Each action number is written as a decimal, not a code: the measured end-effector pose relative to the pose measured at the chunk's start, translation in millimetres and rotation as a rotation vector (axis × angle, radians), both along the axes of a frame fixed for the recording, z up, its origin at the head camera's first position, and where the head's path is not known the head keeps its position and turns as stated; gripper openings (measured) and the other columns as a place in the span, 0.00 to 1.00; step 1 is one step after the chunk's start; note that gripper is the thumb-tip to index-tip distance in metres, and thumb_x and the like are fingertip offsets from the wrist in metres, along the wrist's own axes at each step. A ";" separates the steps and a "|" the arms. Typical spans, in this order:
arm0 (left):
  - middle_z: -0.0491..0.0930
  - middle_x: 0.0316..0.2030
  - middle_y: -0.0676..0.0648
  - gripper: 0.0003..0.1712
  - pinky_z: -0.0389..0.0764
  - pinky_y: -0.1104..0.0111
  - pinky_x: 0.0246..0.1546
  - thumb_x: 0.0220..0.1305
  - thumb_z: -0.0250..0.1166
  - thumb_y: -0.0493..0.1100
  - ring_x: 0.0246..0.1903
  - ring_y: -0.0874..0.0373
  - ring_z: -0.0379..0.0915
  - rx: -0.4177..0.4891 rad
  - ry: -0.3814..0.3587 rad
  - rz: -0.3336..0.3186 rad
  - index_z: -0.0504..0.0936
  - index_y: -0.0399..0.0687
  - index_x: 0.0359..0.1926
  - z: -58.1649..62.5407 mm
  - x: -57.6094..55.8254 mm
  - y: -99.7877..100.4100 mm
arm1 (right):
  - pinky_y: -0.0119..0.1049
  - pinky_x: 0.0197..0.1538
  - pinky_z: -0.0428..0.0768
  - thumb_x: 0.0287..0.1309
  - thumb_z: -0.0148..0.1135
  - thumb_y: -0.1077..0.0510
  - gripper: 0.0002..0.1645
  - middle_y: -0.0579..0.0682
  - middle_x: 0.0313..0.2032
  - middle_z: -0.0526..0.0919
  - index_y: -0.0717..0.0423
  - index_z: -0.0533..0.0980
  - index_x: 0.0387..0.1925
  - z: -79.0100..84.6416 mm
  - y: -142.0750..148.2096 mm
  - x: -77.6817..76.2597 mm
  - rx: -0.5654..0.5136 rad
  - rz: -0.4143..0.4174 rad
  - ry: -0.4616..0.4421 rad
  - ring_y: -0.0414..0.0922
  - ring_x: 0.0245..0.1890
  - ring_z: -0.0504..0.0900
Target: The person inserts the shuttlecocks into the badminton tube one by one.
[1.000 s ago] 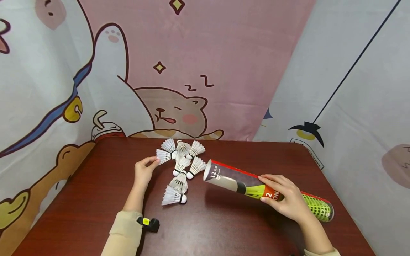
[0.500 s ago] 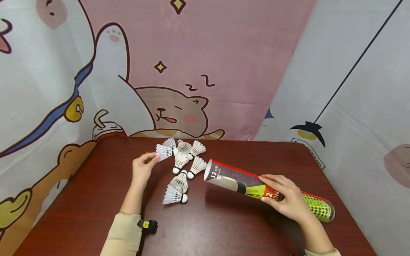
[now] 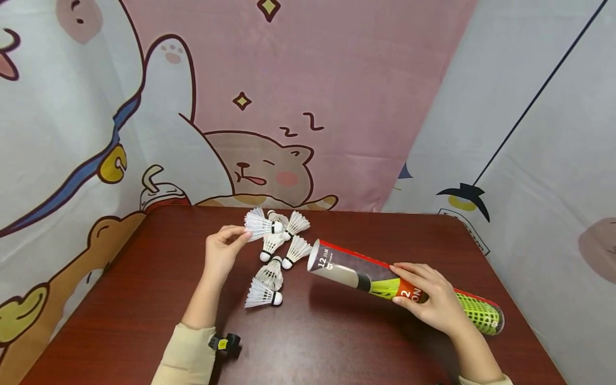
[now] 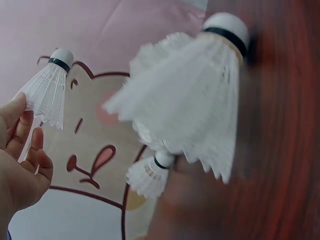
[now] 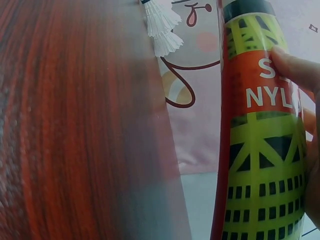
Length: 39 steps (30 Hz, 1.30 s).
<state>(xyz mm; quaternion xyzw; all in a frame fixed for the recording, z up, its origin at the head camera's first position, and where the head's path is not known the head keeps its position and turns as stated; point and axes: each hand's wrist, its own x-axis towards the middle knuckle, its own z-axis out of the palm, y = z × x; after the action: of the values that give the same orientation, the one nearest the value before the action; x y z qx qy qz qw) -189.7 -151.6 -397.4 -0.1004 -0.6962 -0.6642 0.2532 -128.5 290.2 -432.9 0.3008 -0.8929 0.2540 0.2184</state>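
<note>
My left hand (image 3: 222, 250) pinches a white shuttlecock (image 3: 262, 226) by the edge of its skirt, thumb against fingers. In the left wrist view that shuttlecock (image 4: 49, 90) is raised off the table with its cork end up. My right hand (image 3: 432, 297) grips a printed shuttlecock tube (image 3: 351, 271) around its middle. The tube lies slanted, its open white end (image 3: 313, 255) pointing left toward the shuttlecocks and a little higher than the other end. In the right wrist view the thumb presses on the tube's orange label (image 5: 250, 82).
Several white shuttlecocks lie in a loose cluster at the table's middle left, among them one at the front (image 3: 262, 294) and one nearest the tube (image 3: 295, 251). The dark red table (image 3: 308, 342) ends at a cartoon-printed cloth (image 3: 356, 107) behind.
My left hand has lifted the pinched shuttlecock from the cluster's left side and carried it slightly up and to the right. The right hand and tube stay nearly still.
</note>
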 end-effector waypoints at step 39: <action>0.80 0.26 0.39 0.05 0.70 0.73 0.30 0.46 0.71 0.23 0.31 0.55 0.72 -0.265 0.157 -0.288 0.84 0.30 0.26 13.0 33.7 60.7 | 0.29 0.57 0.59 0.36 0.79 0.52 0.41 0.46 0.54 0.78 0.47 0.77 0.58 -4.5 -0.5 -1.8 -0.036 0.043 0.062 0.42 0.52 0.73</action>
<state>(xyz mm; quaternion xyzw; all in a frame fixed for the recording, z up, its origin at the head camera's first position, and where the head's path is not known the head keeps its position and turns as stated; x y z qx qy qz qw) -156.0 -90.9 -384.3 -0.2828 -0.7339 -0.5865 0.1935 -130.3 289.7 -437.4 0.3239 -0.8742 0.2652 0.2459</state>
